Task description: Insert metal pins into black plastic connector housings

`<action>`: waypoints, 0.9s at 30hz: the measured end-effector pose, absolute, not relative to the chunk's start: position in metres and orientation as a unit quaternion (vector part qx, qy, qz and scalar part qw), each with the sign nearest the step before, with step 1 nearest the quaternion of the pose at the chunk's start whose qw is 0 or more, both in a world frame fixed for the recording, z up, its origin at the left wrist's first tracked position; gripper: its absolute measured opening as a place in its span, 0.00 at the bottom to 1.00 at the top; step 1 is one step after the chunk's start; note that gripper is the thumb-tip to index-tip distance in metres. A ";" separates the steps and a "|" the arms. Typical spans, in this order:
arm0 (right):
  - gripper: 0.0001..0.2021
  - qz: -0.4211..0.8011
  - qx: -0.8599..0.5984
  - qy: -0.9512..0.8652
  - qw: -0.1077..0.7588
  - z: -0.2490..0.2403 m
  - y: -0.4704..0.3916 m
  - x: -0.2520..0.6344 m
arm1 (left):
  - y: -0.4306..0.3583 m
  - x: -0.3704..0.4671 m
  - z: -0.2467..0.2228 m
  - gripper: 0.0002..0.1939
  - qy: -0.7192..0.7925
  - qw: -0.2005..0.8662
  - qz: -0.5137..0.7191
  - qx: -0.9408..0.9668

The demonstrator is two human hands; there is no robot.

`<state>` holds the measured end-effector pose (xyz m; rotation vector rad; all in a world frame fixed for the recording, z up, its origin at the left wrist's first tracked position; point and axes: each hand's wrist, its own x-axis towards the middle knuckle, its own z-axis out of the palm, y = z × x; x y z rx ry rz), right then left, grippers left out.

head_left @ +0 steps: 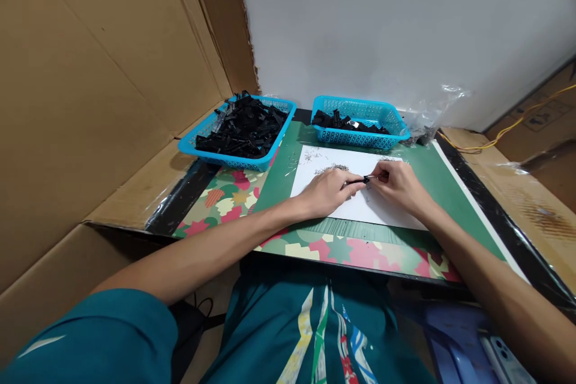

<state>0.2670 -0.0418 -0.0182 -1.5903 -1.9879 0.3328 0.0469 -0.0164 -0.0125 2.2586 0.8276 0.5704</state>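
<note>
Over a white sheet (351, 210) my two hands meet. My left hand (333, 189) pinches a small black plastic piece (357, 180) between thumb and fingers. From the other side my right hand (396, 183) closes its fingertips around a thin metal item (371, 177) at the piece's end; its exact kind is too small to tell. Behind my left hand lies a pile of tiny metal parts (335, 168), and more are scattered toward the sheet's far left corner. Another small heap is partly hidden behind my right hand.
A blue basket (256, 163) heaped with black plastic pieces stands at the back left. A second blue basket (360, 139), partly filled with black pieces, is behind the sheet. Beside it sits a clear plastic bag (425, 123). Cardboard (112, 42) walls the left side.
</note>
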 end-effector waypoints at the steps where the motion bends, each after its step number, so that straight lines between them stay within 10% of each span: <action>1: 0.06 0.125 -0.596 -0.742 0.281 -0.018 -0.042 0.266 | -0.016 0.047 -0.013 0.18 0.315 0.327 0.218 0.864; 27: 0.14 0.192 -0.539 -0.769 0.285 -0.018 -0.039 0.279 | -0.017 0.039 -0.012 0.21 0.322 0.336 0.234 0.854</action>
